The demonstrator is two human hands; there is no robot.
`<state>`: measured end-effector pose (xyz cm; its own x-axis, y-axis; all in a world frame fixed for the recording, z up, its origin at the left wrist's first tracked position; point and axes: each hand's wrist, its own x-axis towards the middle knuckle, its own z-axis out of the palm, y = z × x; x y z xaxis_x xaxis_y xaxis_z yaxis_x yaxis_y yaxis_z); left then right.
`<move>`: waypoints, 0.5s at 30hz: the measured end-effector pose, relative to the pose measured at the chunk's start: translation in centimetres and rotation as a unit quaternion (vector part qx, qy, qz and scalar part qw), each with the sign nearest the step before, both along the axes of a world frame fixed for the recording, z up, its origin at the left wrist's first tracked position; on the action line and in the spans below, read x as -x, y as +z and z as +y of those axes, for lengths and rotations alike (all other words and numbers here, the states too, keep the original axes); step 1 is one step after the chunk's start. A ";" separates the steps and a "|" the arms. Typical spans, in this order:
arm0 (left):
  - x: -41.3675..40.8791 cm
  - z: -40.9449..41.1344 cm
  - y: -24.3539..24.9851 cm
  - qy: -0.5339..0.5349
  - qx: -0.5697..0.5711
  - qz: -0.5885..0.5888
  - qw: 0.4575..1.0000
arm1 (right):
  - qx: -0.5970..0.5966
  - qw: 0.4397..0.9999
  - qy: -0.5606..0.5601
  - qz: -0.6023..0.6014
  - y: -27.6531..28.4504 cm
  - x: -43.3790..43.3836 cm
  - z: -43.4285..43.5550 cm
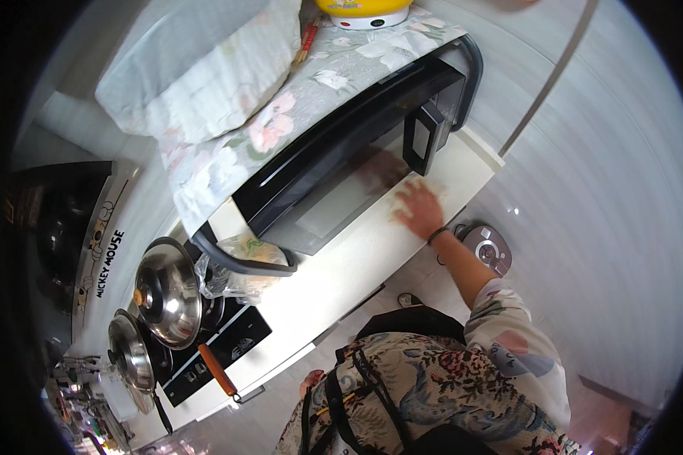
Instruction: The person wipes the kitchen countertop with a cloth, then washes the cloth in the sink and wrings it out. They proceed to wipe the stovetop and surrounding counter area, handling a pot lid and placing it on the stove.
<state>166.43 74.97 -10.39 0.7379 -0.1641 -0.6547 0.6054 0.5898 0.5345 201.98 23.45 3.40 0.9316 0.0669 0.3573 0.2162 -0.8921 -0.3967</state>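
My right hand [420, 209] lies palm down on the white countertop [341, 273], below the handle of a black microwave oven [330, 187]. Under its fingers shows a pale, blurred cloth [396, 211], pressed against the counter; most of it is hidden by the hand. The oven's glass door reflects the hand. Low at my side, beside my patterned apron, only a small part of my left hand [311, 380] shows, away from the counter. Its fingers are too hidden to tell whether it holds anything.
A rack [471, 85] with a floral cloth [330, 79] stands over the oven, bearing a covered bulky item [205, 79] and a yellow appliance [367, 14]. Left are a plastic bag [242, 278], a lidded wok [171, 296] and another lidded pan [131, 352]. A rice cooker [489, 250] sits below, right.
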 end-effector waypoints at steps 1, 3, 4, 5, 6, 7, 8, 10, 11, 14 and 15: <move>-0.2 -1.7 0.3 0.013 -0.008 0.016 1.000 | 0.009 0.999 -0.024 0.032 -0.5 -1.3 -3.3; 2.2 -2.3 0.8 -0.002 -0.106 0.014 0.994 | 0.063 0.994 -0.084 -0.019 -1.7 -3.7 -7.3; 3.7 -3.2 1.3 -0.004 -0.151 0.015 0.988 | 0.023 0.996 -0.071 -0.050 -1.7 -5.0 -8.5; 5.0 -4.1 1.6 -0.096 -0.323 -0.005 0.941 | 0.047 0.996 -0.061 -0.054 -1.6 -6.4 -9.6; 4.9 -5.6 1.9 -0.186 -0.477 -0.019 0.859 | 0.056 0.997 -0.047 0.002 -2.1 -8.3 -11.2; 4.7 -7.5 3.0 -0.269 -0.615 -0.016 0.741 | 0.039 0.995 -0.056 0.069 -1.8 -9.3 -12.4; 2.2 -10.4 6.2 -0.280 -0.652 -0.017 0.705 | 0.080 0.992 -0.059 0.077 -2.1 -10.5 -14.7; -3.2 -14.8 14.3 -0.238 -0.674 -0.036 0.698 | 0.029 0.999 -0.006 0.037 0.0 -10.2 -15.0; -5.2 -15.9 16.6 -0.213 -0.680 -0.051 0.700 | 0.091 0.992 -0.012 0.083 -0.4 -10.2 -15.8; -7.5 -15.8 19.4 -0.108 -0.701 -0.116 0.695 | 0.068 0.997 -0.019 -0.030 -0.4 -6.7 -14.5; -8.2 -15.3 19.9 -0.065 -0.694 -0.120 0.707 | 0.081 0.996 -0.011 -0.040 -1.0 -5.5 -14.9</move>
<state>174.65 59.67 9.53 0.8926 0.4372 -0.1105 0.4006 -0.6563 0.6394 207.46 8.59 2.39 0.9023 0.1103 0.4167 0.2219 -0.9476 -0.2297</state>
